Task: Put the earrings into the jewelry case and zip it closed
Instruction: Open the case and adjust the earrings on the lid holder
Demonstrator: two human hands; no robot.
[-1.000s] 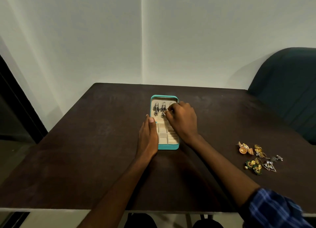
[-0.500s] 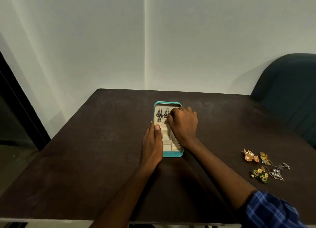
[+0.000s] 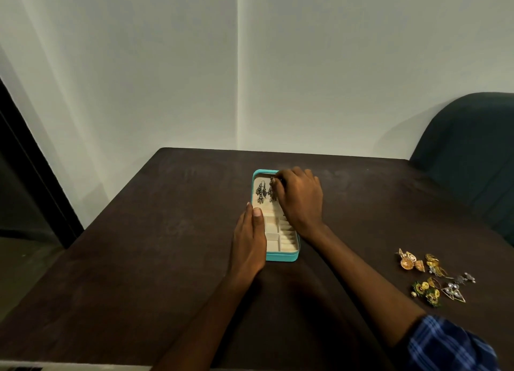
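Observation:
A teal jewelry case [image 3: 281,256] lies open in the middle of the dark table, its cream lining and small compartments showing. Two dark silver dangling earrings [image 3: 261,192] hang in its far half. My right hand [image 3: 300,201] rests over the case's right side, and its fingertips pinch the top of the right-hand dark earring [image 3: 273,193]. My left hand [image 3: 249,238] lies flat against the case's left edge, fingers together, holding nothing. A loose pile of gold, green and silver earrings [image 3: 429,276] sits on the table at the right.
The dark brown table [image 3: 139,259] runs to a white wall behind. A dark green chair back [image 3: 470,153] stands at the right. A dark doorway is at the left. My blue plaid sleeve [image 3: 450,345] shows at the bottom right.
My right hand has crept a little toward the case's far end, fingertips now at the top of the right dark earring. The left hand has stayed against the case. The camera tilted up slightly.

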